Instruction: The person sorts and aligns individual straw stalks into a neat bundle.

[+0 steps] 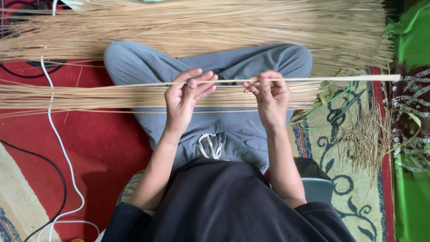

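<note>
I sit cross-legged in grey trousers. My left hand (186,96) and my right hand (268,94) both pinch one long thin pale stick (340,79), held level above my lap. Its thicker end points right, and its fine tip runs left past my left hand. A flat bundle of similar sticks (80,97) lies across my knees just beneath the hands. A much bigger pile of the same sticks (201,27) stretches across the floor beyond my legs.
Black-handled scissors (340,113) lie on the patterned rug at right, beside green strips and short stick trimmings (365,139). Green cloth (410,179) lines the right edge. A white cable (60,148) and black cable (49,166) cross the red carpet at left.
</note>
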